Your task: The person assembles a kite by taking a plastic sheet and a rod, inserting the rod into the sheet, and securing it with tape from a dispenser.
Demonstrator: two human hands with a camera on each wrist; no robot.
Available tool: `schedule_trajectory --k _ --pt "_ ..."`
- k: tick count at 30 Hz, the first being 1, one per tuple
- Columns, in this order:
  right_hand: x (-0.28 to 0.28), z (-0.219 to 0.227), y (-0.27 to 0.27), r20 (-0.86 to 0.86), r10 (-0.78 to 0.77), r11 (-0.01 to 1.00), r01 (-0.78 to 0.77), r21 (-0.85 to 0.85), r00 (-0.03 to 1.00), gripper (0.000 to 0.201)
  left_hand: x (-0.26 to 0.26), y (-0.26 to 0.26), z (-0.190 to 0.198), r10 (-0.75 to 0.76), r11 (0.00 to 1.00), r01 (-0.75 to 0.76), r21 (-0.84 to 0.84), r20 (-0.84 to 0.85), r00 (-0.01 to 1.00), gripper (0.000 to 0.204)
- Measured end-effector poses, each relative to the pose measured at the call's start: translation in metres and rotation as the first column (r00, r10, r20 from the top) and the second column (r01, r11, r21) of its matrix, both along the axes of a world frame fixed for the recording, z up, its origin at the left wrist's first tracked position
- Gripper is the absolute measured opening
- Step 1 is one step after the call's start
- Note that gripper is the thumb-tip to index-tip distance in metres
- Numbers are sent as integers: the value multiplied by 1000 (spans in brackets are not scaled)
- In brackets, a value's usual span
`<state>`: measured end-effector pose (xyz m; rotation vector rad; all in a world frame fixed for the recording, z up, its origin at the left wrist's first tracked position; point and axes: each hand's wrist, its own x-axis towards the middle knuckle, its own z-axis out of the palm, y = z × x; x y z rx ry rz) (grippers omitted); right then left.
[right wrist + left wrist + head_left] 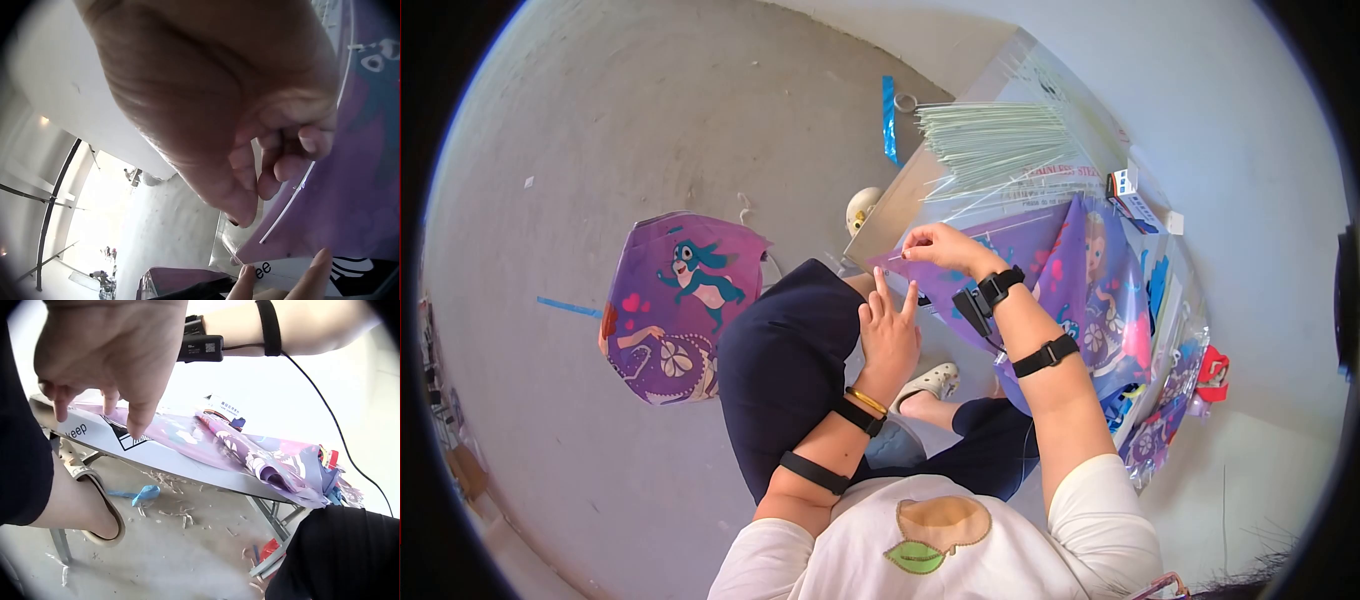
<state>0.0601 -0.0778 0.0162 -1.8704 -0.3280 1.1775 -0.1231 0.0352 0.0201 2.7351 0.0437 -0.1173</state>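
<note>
A purple printed sheet (1040,250) with cartoon figures lies over the work surface, its narrow corner pointing toward my hands. My left hand (888,340) is palm down, two straight fingers reaching to that corner's edge. Just above, my right hand (948,250) has its fingers curled and thumb close to the fingertips. In the right wrist view a thin white rod (284,214) runs along the sheet, passing close to those fingers. I cannot tell whether the right fingers pinch anything.
Many pale thin rods (995,140) lie at the far end of the surface. A small box (1133,200) stands to the right. Another printed purple piece (685,305) is on the left. Blue tape (889,120) and scraps lie on the floor.
</note>
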Motion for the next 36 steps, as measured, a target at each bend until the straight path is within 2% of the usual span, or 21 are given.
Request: schedule_trajectory --k 16,19,21,25,27,29,32,36 --pt "-1 -20 -11 157 -71 997 76 -28 985 10 1 -1 3 7 1000 -7 13 -13 1000 79" --pt "-1 -21 -11 172 -70 997 77 -32 983 10 3 1 6 15 1000 -14 -5 34 999 78" --pt "-1 -21 -11 173 -71 996 79 -36 982 11 6 3 8 23 997 -16 -77 94 995 77" --pt "0 -20 -11 145 -41 995 53 -80 989 10 14 6 7 28 995 -18 -99 103 994 77" --pt "0 -21 -11 149 -42 996 53 -71 988 10 17 7 7 22 996 -9 -83 164 986 67" --pt "0 -22 -12 152 -42 997 52 -62 988 11 17 7 3 33 996 -20 -92 137 990 68" --pt "-1 -20 -11 192 -35 995 53 -90 981 12 17 7 -1 37 996 -29 -82 97 995 71" --pt "-6 -19 -7 344 -30 975 104 -199 938 19 16 5 -3 23 1000 -23 -5 68 997 70"
